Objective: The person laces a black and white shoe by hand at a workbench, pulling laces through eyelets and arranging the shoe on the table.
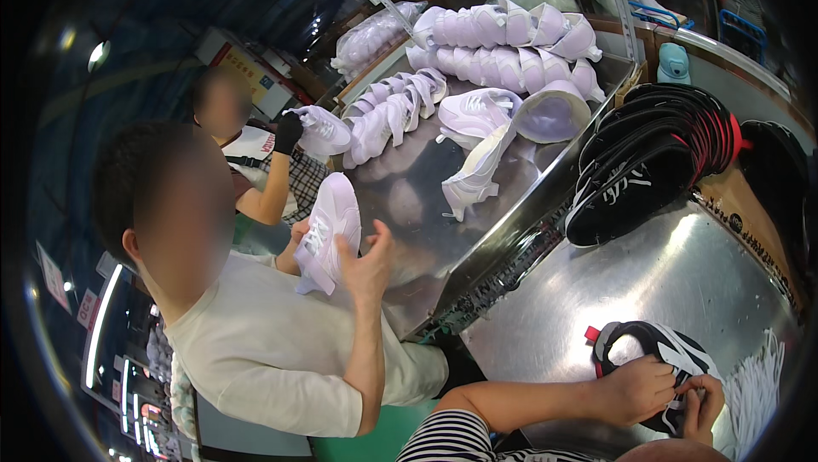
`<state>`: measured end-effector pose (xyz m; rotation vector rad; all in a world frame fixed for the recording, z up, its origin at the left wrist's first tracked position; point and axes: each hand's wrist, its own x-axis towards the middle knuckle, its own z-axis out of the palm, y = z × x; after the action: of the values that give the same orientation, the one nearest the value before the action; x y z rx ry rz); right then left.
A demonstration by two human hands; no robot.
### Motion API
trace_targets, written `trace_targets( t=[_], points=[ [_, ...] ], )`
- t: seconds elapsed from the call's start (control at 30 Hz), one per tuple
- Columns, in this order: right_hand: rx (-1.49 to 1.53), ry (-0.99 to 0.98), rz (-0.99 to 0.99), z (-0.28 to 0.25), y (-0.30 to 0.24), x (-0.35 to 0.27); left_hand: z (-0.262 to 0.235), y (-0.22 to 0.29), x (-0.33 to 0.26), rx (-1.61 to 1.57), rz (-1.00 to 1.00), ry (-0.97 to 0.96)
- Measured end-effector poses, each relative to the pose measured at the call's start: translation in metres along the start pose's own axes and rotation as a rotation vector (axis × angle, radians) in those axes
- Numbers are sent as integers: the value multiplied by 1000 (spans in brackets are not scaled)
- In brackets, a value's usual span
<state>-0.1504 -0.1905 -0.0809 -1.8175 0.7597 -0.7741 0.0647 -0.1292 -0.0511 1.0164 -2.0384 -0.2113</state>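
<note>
A black shoe upper (pixel 632 332) with white stripes and a red tab lies on the metal table at the lower right. My left hand (pixel 635 390) is closed at its lacing area, with the fingers curled onto the upper. Close beside it, my right hand (pixel 704 402) has thumb and finger pinched together at the same upper; what is between them is too small to make out. Just right of my hands lies a bundle of white shoelaces (pixel 757 390).
A stack of black shoe uppers (pixel 639 155) stands at the table's far side, near a cardboard piece (pixel 741 215). A raised metal edge (pixel 503 258) divides my table from one with rows of lilac uppers (pixel 503 28). Left, a co-worker (pixel 281 334) holds a lilac upper (pixel 328 228); another person (pixel 256 147) works behind.
</note>
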Motion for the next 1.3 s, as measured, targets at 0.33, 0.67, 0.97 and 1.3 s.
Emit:
trace_targets(
  t=[0.33,0.67,0.97,1.3],
  points=[
    [-307,-33,-196,-1,7,-4,1,2,-6,-15,-8,-3],
    [-371,1,-295,2,-21,12,6,3,4,-26,7,17],
    [-324,-48,-195,-13,-37,24,2,27,13,380,-95,-83],
    [-598,-279,-39,-1,-66,21,-3,42,-8,524,4,-34]
  ],
)
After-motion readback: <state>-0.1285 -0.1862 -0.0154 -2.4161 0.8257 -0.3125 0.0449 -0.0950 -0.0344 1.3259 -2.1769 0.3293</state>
